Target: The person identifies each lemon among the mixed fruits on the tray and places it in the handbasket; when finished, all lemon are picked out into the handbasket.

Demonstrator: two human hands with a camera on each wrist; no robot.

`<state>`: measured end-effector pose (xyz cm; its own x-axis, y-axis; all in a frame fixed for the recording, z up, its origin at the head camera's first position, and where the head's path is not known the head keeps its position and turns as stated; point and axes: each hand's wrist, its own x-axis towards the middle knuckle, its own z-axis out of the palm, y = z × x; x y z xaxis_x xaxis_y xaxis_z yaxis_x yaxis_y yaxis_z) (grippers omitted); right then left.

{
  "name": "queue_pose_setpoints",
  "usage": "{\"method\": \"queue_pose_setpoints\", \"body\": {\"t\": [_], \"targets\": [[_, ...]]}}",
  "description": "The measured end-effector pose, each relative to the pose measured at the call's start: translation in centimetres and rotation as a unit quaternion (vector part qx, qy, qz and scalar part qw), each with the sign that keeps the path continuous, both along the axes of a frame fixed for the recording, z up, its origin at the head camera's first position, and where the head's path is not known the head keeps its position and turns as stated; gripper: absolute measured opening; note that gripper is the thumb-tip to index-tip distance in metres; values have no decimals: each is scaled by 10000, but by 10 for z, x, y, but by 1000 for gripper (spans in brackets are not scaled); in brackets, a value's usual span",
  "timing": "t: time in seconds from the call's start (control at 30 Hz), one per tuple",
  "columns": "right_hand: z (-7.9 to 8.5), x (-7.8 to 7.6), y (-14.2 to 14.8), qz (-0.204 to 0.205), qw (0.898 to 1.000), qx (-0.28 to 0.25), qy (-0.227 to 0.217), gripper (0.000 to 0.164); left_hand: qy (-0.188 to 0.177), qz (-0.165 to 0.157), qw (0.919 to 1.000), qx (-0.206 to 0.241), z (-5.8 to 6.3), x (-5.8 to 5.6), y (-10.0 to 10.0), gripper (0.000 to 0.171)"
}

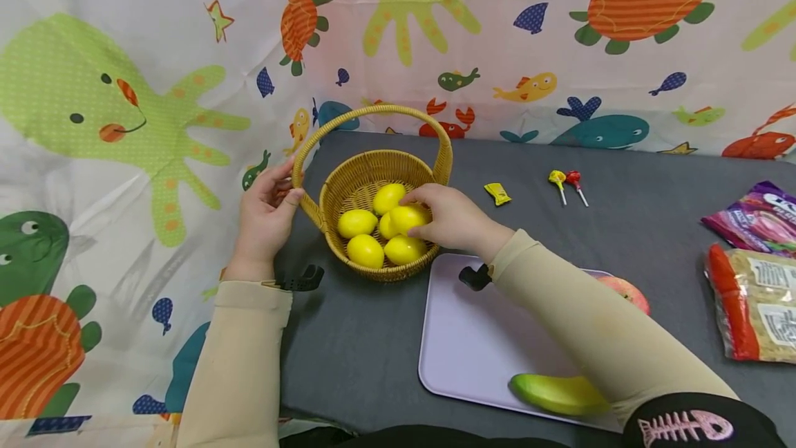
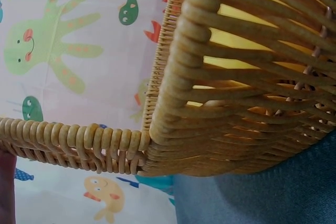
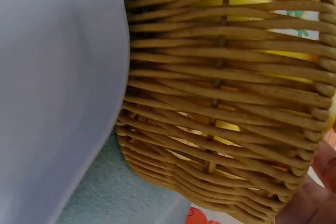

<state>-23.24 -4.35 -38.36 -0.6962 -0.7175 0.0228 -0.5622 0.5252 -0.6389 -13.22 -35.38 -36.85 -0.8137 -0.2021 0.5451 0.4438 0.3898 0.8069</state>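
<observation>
A wicker basket [image 1: 382, 276] with a tall arched handle holds several lemons [image 1: 365, 252]. My left hand [image 1: 264, 220] grips the left foot of the handle between thumb and fingers. Inside the basket's right side, my right hand [image 1: 457, 221] pinches a lemon [image 1: 407, 218] that sits above the others. The basket's woven side [image 2: 236, 124] fills much of the left wrist view, with yellow showing through the gaps. From the right wrist, the weave [image 3: 220, 77] hides most of the lemons, and part of the right hand [image 3: 310, 198] shows at the lower right corner.
A lilac tray [image 1: 460, 358] lies right of the basket, bearing a green-yellow fruit [image 1: 553, 394] and a reddish fruit [image 1: 628, 292] partly behind my sleeve. Beyond are a yellow wrapped candy [image 1: 497, 193], two lollipops [image 1: 573, 177], a purple bag [image 1: 755, 220] and a red-edged clear packet [image 1: 759, 303].
</observation>
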Motion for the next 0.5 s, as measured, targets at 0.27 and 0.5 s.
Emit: {"method": "queue_pose_setpoints", "body": {"t": [0.27, 0.5], "targets": [[4, -7, -7, 36, 9993, 362, 67, 46, -39, 24, 10000, 13, 0, 0, 1, 50], [10, -9, -14, 205, 9974, 684, 29, 48, -29, 17, 10000, 12, 2, 1, 2, 50]]}}
